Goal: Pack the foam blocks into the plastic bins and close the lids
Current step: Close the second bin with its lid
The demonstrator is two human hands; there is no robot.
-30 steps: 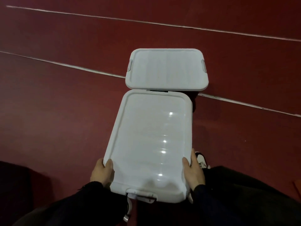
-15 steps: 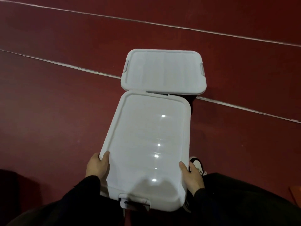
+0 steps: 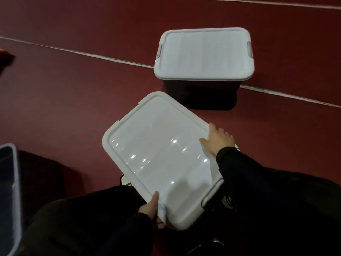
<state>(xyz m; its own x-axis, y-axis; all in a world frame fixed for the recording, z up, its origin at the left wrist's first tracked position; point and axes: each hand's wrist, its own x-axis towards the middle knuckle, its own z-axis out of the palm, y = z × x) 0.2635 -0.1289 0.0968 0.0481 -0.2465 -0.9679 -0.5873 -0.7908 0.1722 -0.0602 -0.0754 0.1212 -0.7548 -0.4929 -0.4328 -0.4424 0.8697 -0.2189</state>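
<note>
I hold a loose white plastic lid (image 3: 158, 156) in the air, turned at an angle, above my legs. My left hand (image 3: 150, 207) grips its near corner with the thumb on top. My right hand (image 3: 218, 139) grips its right edge, fingers over the rim. A dark bin with its white lid shut (image 3: 203, 54) stands on the floor beyond. At the far left edge shows the rim of an open bin (image 3: 15, 182); its inside is dark. No foam blocks are visible.
The floor is dark red (image 3: 73, 93) with white lines crossing it. My dark trouser legs fill the bottom of the view, and a white shoe (image 3: 125, 180) peeks out under the held lid. A small orange object (image 3: 4, 52) sits at the left edge.
The view has swung left and the held lid has turned from lengthwise to diagonal. The shut bin now sits up right, apart from the lid. An open bin has come into view at left.
</note>
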